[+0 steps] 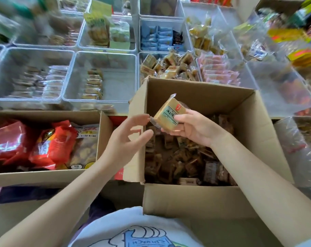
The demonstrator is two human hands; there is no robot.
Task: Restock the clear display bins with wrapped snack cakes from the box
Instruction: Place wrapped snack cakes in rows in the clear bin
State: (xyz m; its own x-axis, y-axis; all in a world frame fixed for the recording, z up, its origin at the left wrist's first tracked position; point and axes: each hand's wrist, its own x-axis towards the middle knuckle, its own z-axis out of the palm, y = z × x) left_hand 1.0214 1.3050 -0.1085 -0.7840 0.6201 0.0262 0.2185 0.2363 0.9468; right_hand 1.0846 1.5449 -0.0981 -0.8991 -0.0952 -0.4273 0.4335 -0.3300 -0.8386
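Right hand (pixel 190 125) held one wrapped snack cake (pixel 169 115) above the open cardboard box (pixel 195 198), thumb across the printed top face, fingers curled under it. The cake was a tan square in clear film with a red logo and dark lettering, tilted, one crimped end pointing up toward the bins. Left hand (pixel 128 134) was just beside it, holding nothing, fingers loosely spread, fingertips at the lower crimped end of the wrapper; couldn't tell if they actually touched it. The box sat in front of the person, flaps up, bottom layered with more wrapped cakes (pixel 183 157), mostly brown and in shadow. Just past the box's far wall, a clear bin (pixel 142 56) held a loose pile of similar tan wrapped cakes (pixel 169 68). To its right was a bin of pink packets (pixel 219 70); behind it, one with blue packets (pixel 158 39). To the left, a clear bin (pixel 69 97) held a short row of yellow-brown packets (pixel 93 84) along one side, and the next bin left (pixel 1 59) held rows of darker packets (pixel 40 82), blurred. A second cardboard box (pixel 44 175) at left held red snack bags (pixel 51 143) and a clear bag of round biscuits (pixel 85 148). The person's white printed shirt (pixel 133 229) showed at bottom edge. Far right of frame was motion-blurred, contents unreadable.
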